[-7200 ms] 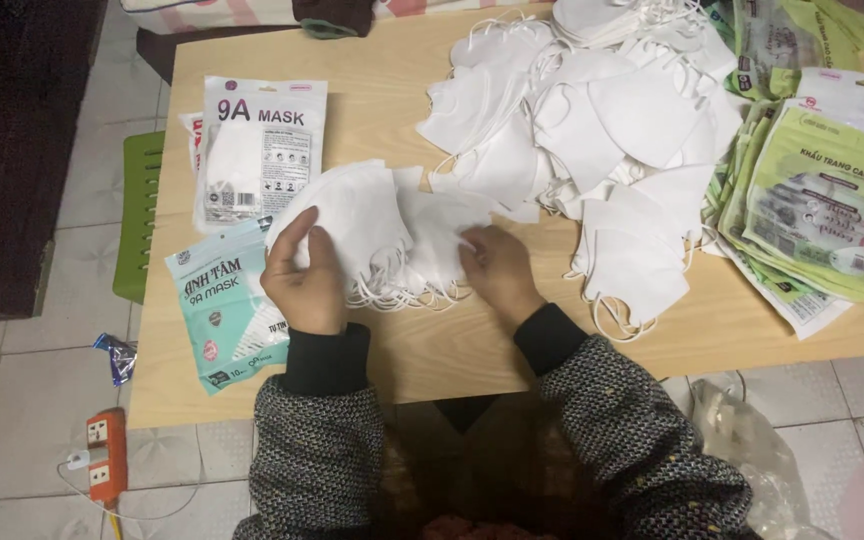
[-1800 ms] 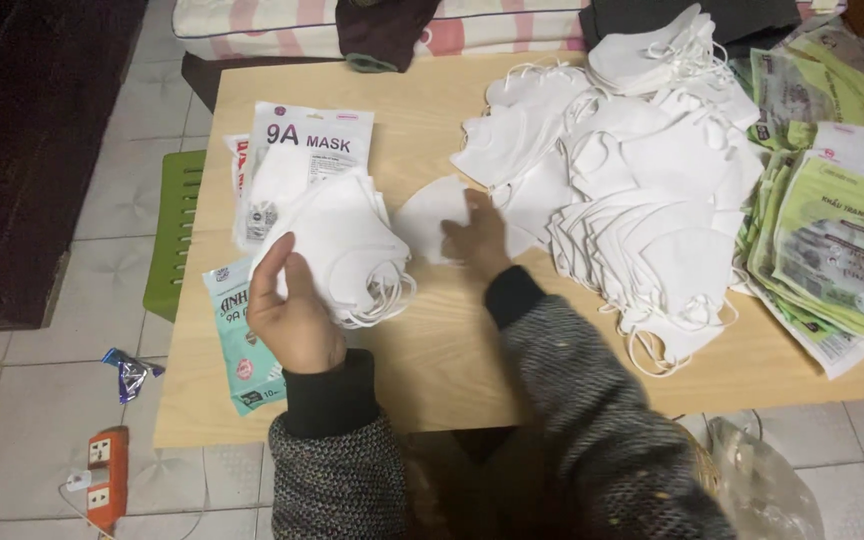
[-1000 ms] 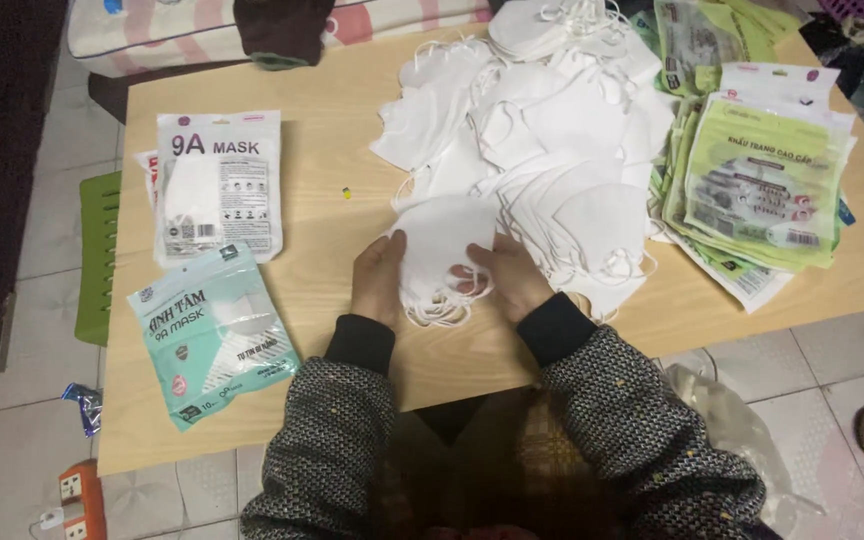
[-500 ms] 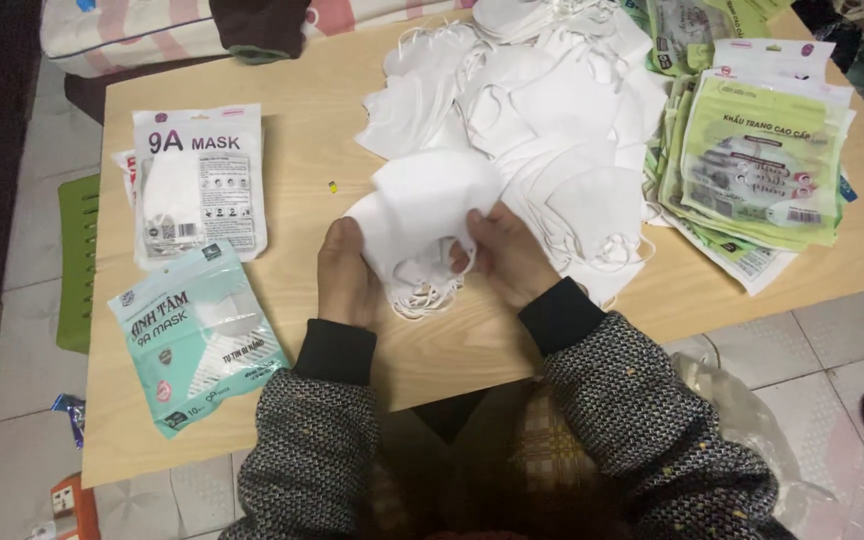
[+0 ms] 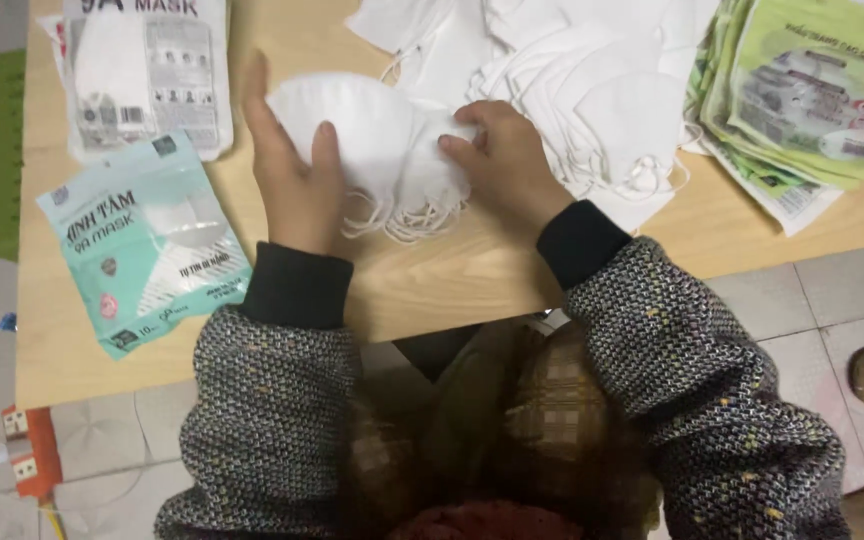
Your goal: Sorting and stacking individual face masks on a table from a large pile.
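A small stack of white face masks [image 5: 382,150] lies near the front edge of the wooden tabletop [image 5: 452,290], held between both hands. The masks are plain white, folded flat into rounded, cup-like shapes, overlapping one another, with thin white ear loops spilling out in a tangle toward the person. The left hand [image 5: 292,175] lies flat against the stack's left side, fingers extended and pressing on it, the thumb along the outer edge. The right hand [image 5: 507,165] pinches the stack's right edge, its fingers curled closed on the masks. Just beyond the right hand spreads a loose heap of white masks [image 5: 592,90]. To the far right sits a pile of green printed packets [image 5: 812,90]. Left of the hands lie a teal mask packet [image 5: 147,240] and a white mask packet [image 5: 147,75].
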